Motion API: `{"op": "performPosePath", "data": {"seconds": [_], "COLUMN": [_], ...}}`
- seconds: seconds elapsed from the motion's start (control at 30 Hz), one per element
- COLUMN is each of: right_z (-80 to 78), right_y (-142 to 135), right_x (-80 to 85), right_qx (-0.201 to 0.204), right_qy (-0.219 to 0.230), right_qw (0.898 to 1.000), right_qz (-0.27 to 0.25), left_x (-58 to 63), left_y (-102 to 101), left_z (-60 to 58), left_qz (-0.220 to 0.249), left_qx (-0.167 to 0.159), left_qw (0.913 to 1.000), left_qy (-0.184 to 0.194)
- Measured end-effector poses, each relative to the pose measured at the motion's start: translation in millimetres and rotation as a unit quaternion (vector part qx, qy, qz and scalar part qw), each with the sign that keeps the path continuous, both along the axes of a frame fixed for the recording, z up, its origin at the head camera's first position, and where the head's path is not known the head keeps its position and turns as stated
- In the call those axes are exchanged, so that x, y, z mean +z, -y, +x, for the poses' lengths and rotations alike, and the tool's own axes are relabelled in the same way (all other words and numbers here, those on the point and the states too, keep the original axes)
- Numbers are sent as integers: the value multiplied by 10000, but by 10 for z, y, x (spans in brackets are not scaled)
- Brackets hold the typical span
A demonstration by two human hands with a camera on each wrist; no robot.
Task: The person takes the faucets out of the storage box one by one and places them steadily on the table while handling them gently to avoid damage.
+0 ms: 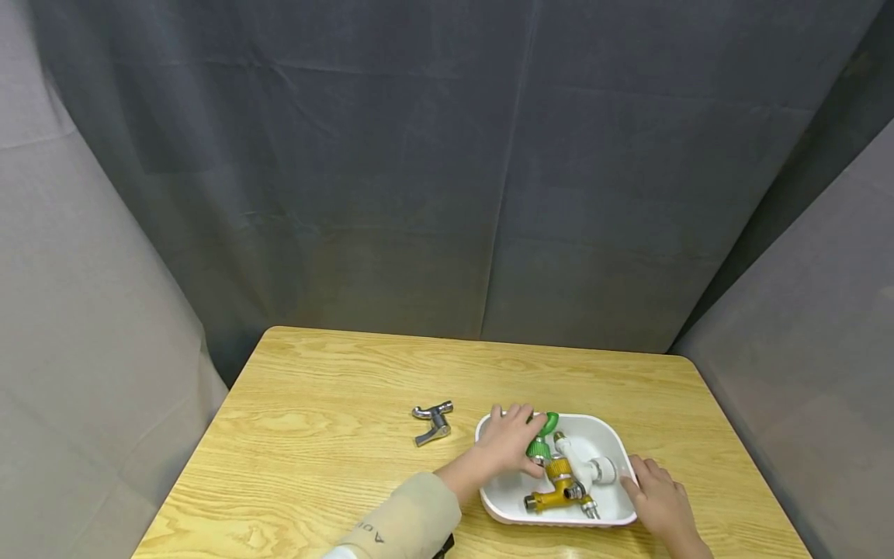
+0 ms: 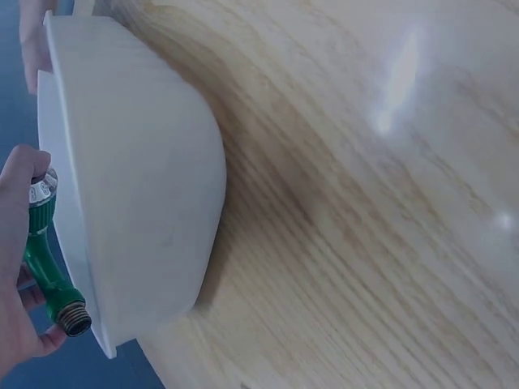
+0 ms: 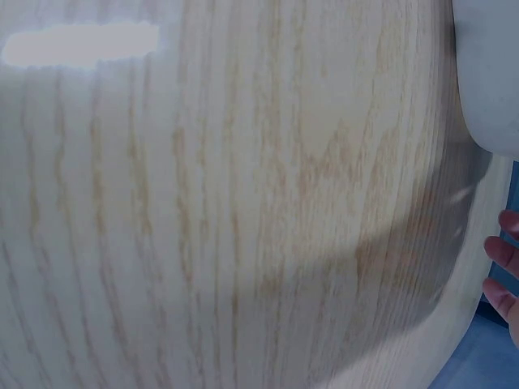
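Observation:
A white plastic basin [image 1: 503, 508] sits toward the right of the table. My left hand [image 1: 508, 444] reaches over its left side and grips a green tap [image 1: 540, 449]. In the left wrist view, the thumb lies on the metal collar of the green tap [image 2: 50, 279], whose threaded end points outward. Inside the basin lie a yellow tap [image 1: 556, 497] and a white tap [image 1: 583, 468], partly overlapping. My right hand [image 1: 660, 497] is at the basin's right rim with loosely bent fingers; whether it touches the rim I cannot tell.
A chrome tap [image 1: 438, 423] lies on the wooden table [image 1: 335, 435] left of the basin. Dark grey cloth [image 1: 391, 194] hangs behind the table, with pale cloth [image 1: 91, 310] on both sides.

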State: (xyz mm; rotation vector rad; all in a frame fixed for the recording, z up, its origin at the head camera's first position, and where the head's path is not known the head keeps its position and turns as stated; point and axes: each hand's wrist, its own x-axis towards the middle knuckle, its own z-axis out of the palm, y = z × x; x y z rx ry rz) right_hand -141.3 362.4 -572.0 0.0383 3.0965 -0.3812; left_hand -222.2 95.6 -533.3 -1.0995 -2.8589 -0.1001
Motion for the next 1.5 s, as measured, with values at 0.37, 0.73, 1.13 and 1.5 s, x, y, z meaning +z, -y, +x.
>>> {"op": "performPosePath", "data": {"seconds": [0.37, 0.73, 1.13, 1.5], "right_z": [-6, 21, 16, 39], "right_y": [-14, -10, -24, -15], "right_x": [12, -10, -4, 14], "right_qx": [5, 8, -1, -5], "right_qy": [92, -72, -64, -187], "right_qw": [10000, 10000, 10000, 9998], "right_qz": [15, 25, 17, 24], "left_x": [70, 73, 39, -129], "left_y": [190, 486, 835, 1250], "left_z": [-76, -169, -307, -402], "left_qz": [175, 419, 688, 1043], "left_qx": [59, 280, 604, 1058], "left_qw": [9995, 9985, 9957, 9885], "left_qy": [-241, -221, -158, 294]}}
